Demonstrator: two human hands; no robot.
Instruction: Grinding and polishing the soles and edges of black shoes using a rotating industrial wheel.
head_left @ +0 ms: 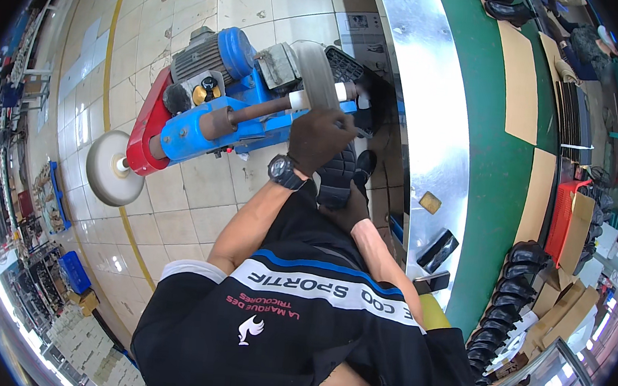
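Note:
My left hand (320,139), in a dark glove with a watch at the wrist, is closed on the upper end of a black ridged moulded piece (336,177). My right hand (347,209), gloved too, grips the lower end. The exact kind of piece cannot be made out. Just beyond my left hand is the blurred buffing wheel (316,77) of a blue grinding machine (205,128); whether the piece touches it is hidden by the glove. A second, pale wheel (113,169) sits at the machine's left end, beside a red guard (147,122).
A metal-topped bench (431,115) runs along my right, bearing a yellowish block (430,202), a shiny black cylinder (438,250) and a dark flat object (432,283). Beyond it, a green surface (487,185) carries cardboard sheets (519,79) and several stacked black moulded pieces (505,303).

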